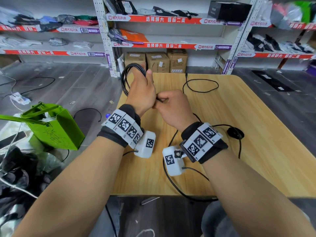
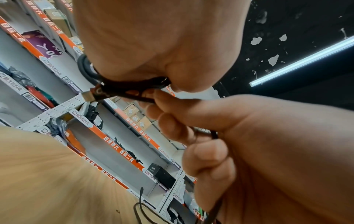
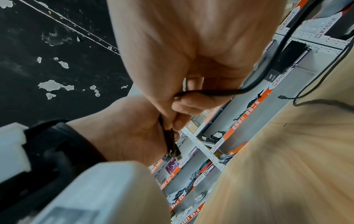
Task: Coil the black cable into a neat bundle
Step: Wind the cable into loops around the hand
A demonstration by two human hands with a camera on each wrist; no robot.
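Note:
My left hand [image 1: 141, 90] is raised over the wooden table's [image 1: 256, 151] far left corner and grips several loops of the black cable [image 1: 125, 79] coiled above it. The left wrist view shows my left hand [image 2: 153, 45] clamped round the coil [image 2: 122, 87], with a USB plug [image 2: 89, 96] sticking out. Just to the right, my right hand [image 1: 172, 106] pinches the cable where it leaves the coil. In the right wrist view the strand [image 3: 210, 92] runs through my right hand [image 3: 191, 60]. The loose tail [image 1: 201, 85] lies curled on the table, its end plug [image 1: 186, 75] near the far edge.
A small black round puck [image 1: 235, 132] with its own thin lead lies on the table at my right. A green paper bag [image 1: 54, 129] and dark clothes sit on the floor to the left. Cardboard boxes [image 1: 157, 62] and stocked shelves stand behind the table.

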